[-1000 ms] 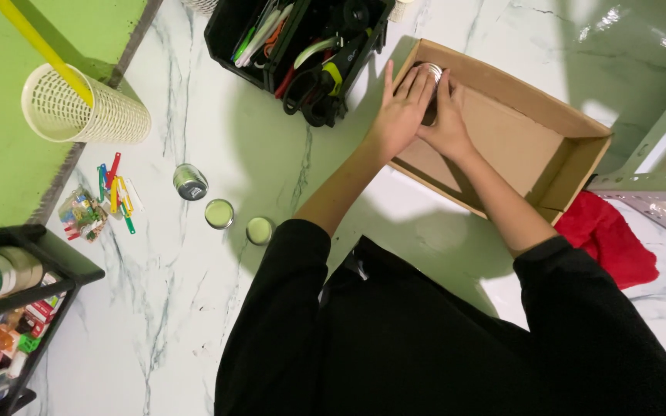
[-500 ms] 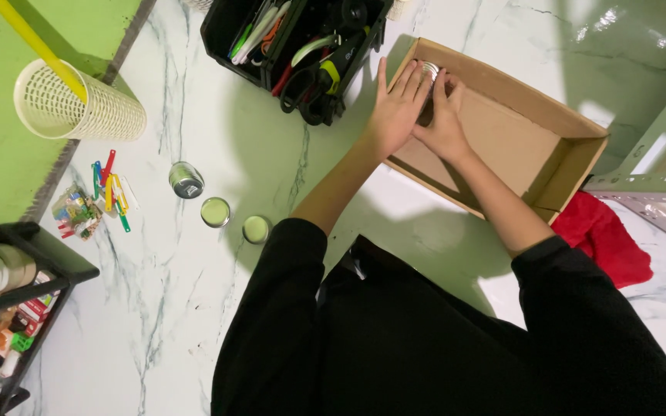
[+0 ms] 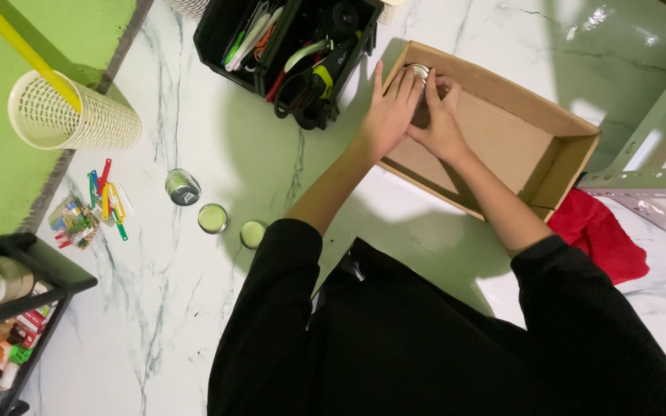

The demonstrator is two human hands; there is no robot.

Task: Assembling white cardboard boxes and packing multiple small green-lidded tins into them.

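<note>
**Both hands cupped around a small tin in the corner of a cardboard box**

A small round metal tin [image 3: 419, 73] sits in the far corner of an open cardboard box [image 3: 572, 150], mostly hidden. The left hand [image 3: 391, 108] lies flat against its near side, fingers straight and close together. The right hand [image 3: 439, 115] curls around the other side, so the two hands press toward each other with the tin between them; that two-sided hold looks meant to steady it against the box wall.

The box lies at an angle on the white marble table [image 3: 217, 154], its open top facing the camera. Just beside it, touching or nearly so, stands a black organiser [image 3: 287, 46] packed with tools and pens. Nearer the person, on bare table, lie another small tin [image 3: 182, 187] on its side and two round lids [image 3: 213, 219], apart from each other. Further left are coloured clips [image 3: 107, 196] and a cream mesh basket [image 3: 71, 119] tipped over on a green mat [image 3: 9, 177]. A red cloth [image 3: 599, 235] lies by the box's right end.
</note>
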